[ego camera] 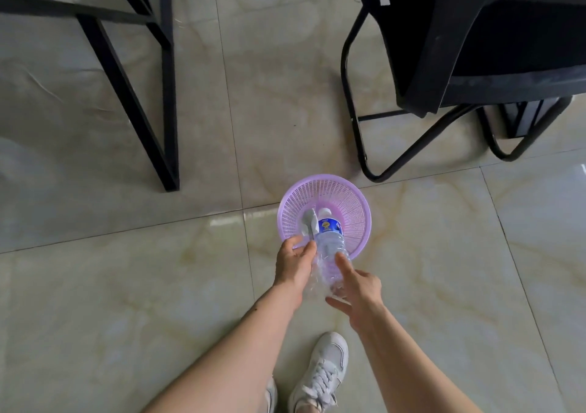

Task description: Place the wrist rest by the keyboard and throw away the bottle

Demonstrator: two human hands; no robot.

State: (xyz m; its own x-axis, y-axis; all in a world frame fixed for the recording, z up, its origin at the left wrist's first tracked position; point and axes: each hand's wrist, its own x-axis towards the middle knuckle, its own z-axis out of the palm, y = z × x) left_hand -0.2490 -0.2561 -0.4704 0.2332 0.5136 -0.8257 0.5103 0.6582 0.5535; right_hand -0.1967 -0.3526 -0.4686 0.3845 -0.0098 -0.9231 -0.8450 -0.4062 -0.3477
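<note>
Head view: one bottle (329, 248), two hands.

A basket (348, 209) stands on the floor (126, 286), with a table frame (152, 95) behind it to the left and a chair (475, 64) behind it to the right. A bottle (329, 248) hangs cap-first over the basket's near rim, the left hand (293, 265) on its left side, the right hand (358, 292) at its right and base. A shoe (323, 371) sits on the floor below the hands.
</note>
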